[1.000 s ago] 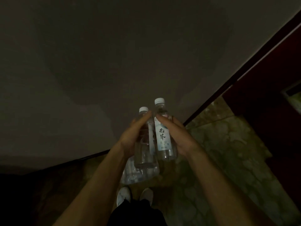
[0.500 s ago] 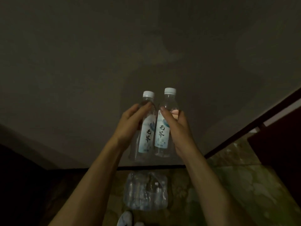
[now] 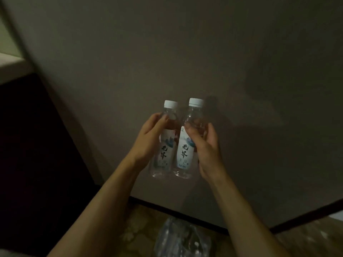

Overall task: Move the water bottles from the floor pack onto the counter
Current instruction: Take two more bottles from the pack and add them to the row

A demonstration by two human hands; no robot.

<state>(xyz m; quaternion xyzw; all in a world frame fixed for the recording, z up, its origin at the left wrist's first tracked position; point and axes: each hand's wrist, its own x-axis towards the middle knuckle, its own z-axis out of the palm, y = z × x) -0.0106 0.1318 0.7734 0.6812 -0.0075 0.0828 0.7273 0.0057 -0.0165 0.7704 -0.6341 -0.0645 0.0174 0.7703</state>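
I hold two clear water bottles upright, side by side, in front of a grey wall. My left hand (image 3: 148, 140) grips the left bottle (image 3: 166, 156) round its upper body. My right hand (image 3: 206, 149) grips the right bottle (image 3: 185, 154) the same way. Both bottles have white caps and white labels with dark characters, and their sides nearly touch. Below them on the floor lies the plastic-wrapped bottle pack (image 3: 181, 238), its top torn open. A pale counter edge (image 3: 11, 62) shows at the far left, above a dark cabinet front.
The room is dim. A dark baseboard (image 3: 176, 212) runs along the foot of the wall above a mottled stone floor (image 3: 306, 238). The dark cabinet (image 3: 37, 145) fills the left side.
Both hands have risen with the bottles, away from the pack. The view has swung up and left, bringing the counter edge and cabinet into sight; my shoes have dropped out of view.
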